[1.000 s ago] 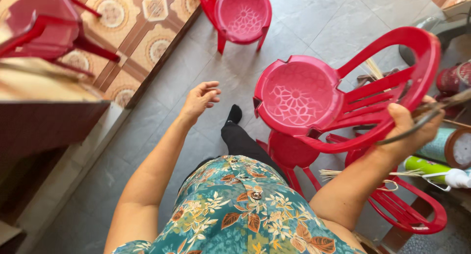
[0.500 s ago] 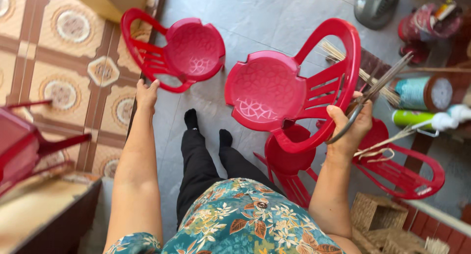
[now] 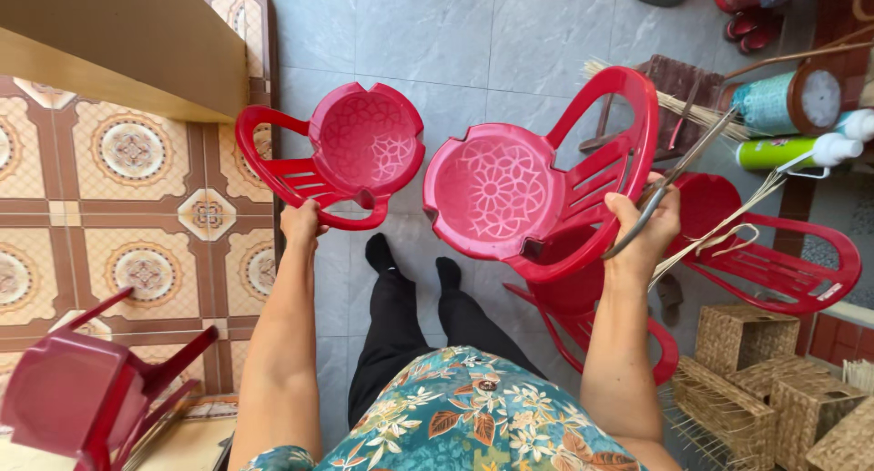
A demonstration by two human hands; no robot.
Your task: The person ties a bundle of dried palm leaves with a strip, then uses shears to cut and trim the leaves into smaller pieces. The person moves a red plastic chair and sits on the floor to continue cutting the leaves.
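The left hand (image 3: 302, 223) is closed around the front rim of a small red plastic chair (image 3: 346, 157), lifting it clear of the grey tiled floor (image 3: 437, 43) with the seat tipped toward the camera. The right hand (image 3: 645, 225) clamps the armrest of a second red plastic chair (image 3: 537, 184) and pinches a pair of scissors (image 3: 669, 180) and some pale straw strips (image 3: 719, 225) against it, so both ride along. Behind it lie another red chair (image 3: 774, 253) and woven baskets (image 3: 756, 380).

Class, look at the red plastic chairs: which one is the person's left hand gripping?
The smaller chair at left, on the grey tiles: the left hand grips its armrest. The right hand, holding scissors, grips the larger chair.
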